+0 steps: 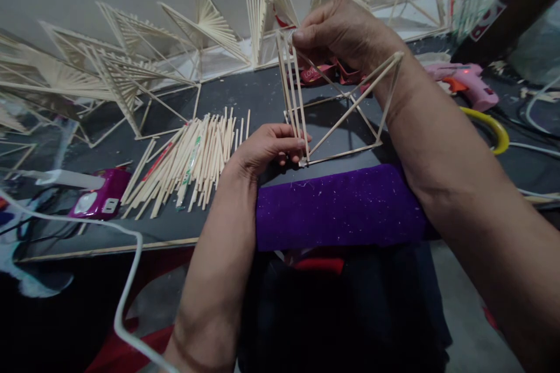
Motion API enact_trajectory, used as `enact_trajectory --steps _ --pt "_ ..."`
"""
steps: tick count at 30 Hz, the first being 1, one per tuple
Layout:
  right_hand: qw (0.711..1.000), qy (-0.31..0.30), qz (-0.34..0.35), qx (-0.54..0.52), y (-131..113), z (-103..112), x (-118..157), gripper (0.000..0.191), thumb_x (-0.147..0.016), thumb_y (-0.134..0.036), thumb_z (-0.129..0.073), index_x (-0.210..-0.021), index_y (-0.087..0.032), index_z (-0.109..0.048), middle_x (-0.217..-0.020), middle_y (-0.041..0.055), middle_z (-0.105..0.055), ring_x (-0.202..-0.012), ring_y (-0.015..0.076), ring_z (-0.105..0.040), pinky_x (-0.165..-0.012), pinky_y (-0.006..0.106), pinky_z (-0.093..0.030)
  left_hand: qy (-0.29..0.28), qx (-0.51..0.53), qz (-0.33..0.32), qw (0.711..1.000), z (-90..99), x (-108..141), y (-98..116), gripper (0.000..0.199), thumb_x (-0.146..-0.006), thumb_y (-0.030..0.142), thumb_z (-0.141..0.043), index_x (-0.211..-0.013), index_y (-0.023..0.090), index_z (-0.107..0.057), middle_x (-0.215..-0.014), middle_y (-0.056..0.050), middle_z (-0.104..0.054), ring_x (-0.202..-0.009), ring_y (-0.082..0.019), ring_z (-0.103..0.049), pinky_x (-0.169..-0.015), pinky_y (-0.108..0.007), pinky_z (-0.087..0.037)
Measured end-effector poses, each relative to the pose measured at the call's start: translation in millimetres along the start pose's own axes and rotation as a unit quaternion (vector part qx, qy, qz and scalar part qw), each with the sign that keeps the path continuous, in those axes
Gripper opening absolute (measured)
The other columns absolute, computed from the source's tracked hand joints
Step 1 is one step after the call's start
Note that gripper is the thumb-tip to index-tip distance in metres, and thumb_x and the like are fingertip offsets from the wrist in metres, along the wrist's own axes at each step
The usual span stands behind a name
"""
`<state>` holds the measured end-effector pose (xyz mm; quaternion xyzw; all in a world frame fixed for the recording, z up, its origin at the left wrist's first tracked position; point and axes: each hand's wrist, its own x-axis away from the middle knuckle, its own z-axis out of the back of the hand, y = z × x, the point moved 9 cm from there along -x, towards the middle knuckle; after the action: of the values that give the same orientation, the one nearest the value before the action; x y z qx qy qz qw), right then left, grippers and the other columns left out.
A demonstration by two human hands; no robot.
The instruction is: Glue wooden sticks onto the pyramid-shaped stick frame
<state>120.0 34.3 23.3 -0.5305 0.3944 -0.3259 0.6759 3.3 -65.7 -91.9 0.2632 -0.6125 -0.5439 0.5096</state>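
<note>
An open frame of thin wooden sticks (339, 122) stands on the dark table in front of me. My left hand (277, 143) closes around the lower ends of its upright sticks, near the front left corner. Above it, my right hand (335, 32) pinches a wooden stick (298, 90) by its top end, where the uprights come together. The right wrist passes behind the frame's upper right corner, and the exact fingertip contact is hard to make out. Just left of my left hand lies a loose pile of wooden sticks (205, 154).
Several fan-shaped stick models (210, 26) line the back and left. A pink glue gun (470, 81) and a yellow tape roll (499, 131) lie at right. A purple cloth pad (336, 207) covers the front edge. A magenta power adapter (102, 192) with cables sits at left.
</note>
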Motion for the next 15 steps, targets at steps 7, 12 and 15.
enact_trajectory --steps 7,12,15 --pt "1.0 -0.008 -0.001 0.007 -0.5 -2.0 0.2 0.022 -0.083 -0.008 -0.058 -0.061 -0.006 -0.06 -0.038 -0.002 -0.05 -0.032 0.0051 -0.039 -0.033 0.016 -0.026 0.008 -0.014 0.005 1.0 1.2 -0.7 0.3 0.023 -0.069 0.027 -0.077 -0.086 0.013 -0.073 -0.072 -0.006 -0.07 -0.053 -0.008 -0.058 -0.041 -0.018 -0.031" --pt "1.0 -0.019 0.014 0.009 -2.1 -3.0 -1.2 0.021 -0.082 -0.008 -0.058 -0.061 -0.005 -0.061 -0.038 -0.0028 -0.049 -0.033 0.0044 -0.037 -0.034 0.016 -0.025 0.009 -0.035 -0.002 0.999 1.6 -1.0 1.6 0.028 -0.066 0.029 -0.079 -0.089 0.014 -0.074 -0.068 -0.004 -0.069 -0.054 -0.009 -0.057 -0.042 -0.019 -0.03" --pt "1.0 -0.024 0.019 0.008 -1.7 -3.7 -2.5 0.021 -0.082 -0.008 -0.058 -0.062 -0.005 -0.061 -0.039 -0.0018 -0.051 -0.034 0.0046 -0.038 -0.034 0.016 -0.025 0.015 -0.036 -0.003 0.999 1.0 -0.9 1.9 0.027 -0.065 0.03 -0.079 -0.086 0.014 -0.074 -0.068 -0.005 -0.068 -0.053 -0.008 -0.056 -0.043 -0.02 -0.029"
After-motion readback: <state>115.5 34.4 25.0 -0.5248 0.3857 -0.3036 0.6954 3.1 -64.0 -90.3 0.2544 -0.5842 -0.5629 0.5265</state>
